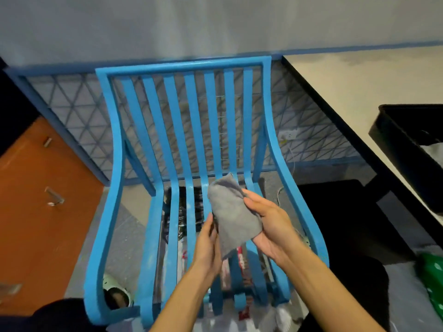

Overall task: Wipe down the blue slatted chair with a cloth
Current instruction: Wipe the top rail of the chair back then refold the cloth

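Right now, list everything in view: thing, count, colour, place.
chair: one, blue, centre, in front of the tiled wall
cloth: one, grey, above the seat slats, between the hands
table: one, cream top with a dark edge, right
bin: one, black, on the table at the right edge of view
cabinet: one, orange with metal handles, left
socket: one, white, on the wall right of the chair
bag: one, green, lower right
packets: several, white, red and black, on the floor under the seat
left hand: one, at the cloth's left edge, grip blurred
right hand: one, holds the cloth's right side
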Tool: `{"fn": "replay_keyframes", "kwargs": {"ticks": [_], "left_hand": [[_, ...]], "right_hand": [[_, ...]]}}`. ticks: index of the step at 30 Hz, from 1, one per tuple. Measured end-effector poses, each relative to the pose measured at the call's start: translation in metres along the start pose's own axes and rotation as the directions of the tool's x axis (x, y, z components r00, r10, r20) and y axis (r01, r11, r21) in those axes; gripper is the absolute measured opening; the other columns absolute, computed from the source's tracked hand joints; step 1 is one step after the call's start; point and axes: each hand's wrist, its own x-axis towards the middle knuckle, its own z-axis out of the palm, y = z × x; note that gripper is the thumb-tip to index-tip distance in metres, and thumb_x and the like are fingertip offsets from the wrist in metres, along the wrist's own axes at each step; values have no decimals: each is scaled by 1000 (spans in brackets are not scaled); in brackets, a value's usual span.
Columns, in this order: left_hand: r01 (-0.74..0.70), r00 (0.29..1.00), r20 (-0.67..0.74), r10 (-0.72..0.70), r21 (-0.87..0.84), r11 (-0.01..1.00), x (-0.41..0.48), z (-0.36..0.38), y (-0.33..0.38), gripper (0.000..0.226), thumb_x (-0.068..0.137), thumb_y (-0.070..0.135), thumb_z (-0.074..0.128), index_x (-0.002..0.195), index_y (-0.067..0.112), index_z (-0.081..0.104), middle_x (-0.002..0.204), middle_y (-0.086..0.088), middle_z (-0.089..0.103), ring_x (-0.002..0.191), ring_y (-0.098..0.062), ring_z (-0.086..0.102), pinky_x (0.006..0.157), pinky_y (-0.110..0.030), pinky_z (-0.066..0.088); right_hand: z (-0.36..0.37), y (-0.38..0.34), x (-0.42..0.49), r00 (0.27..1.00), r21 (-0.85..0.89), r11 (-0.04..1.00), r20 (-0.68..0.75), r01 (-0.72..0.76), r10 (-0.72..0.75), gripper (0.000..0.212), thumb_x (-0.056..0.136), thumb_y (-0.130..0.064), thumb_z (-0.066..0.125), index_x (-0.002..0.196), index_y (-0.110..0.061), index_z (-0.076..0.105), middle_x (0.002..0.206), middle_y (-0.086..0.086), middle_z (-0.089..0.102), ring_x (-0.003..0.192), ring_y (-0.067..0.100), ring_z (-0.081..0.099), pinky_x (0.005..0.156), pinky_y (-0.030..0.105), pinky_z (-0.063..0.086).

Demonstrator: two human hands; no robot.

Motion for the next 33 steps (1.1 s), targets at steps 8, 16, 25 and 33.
{"fn": "replay_keyframes", "kwargs": {"ticks": [8,16,25,33], "left_hand": [[10,993,122,-1,-76,997,-21,-21,19,47,91,40,51,126,9,57,116,-20,67,106,-35,63,92,-49,49],[71,994,86,-72,6,997,-19,-22,11,41,87,32,57,124,12,56,108,-19,70,97,-35,65,77,-47,52],[37,991,128,-26,-83,996,-20,-16,6,37,88,25,54,119,7,60,110,-19,69,98,-33,65,89,-49,49],[-126,987,128,96,254,959,-9,5,8,32,86,23,61,115,10,62,107,-13,72,99,-29,69,79,-41,56]], "right_hand": [[-2,20,6,952,-752,625,12,210,-306,31,87,8,57,101,-15,72,95,-7,73,90,0,66,74,14,53],[-35,10,8,967,-603,795,-158,66,-201,35,78,18,57,104,-4,68,80,7,68,74,17,63,61,19,50],[-37,-3,2,999,-607,793,-48,-45,21,39,78,18,53,106,-6,66,83,12,67,75,20,61,66,28,48],[-55,8,0,972,-117,964,-28,-237,235,49,91,-46,59,125,-11,65,126,16,64,120,30,59,105,48,42]]}}
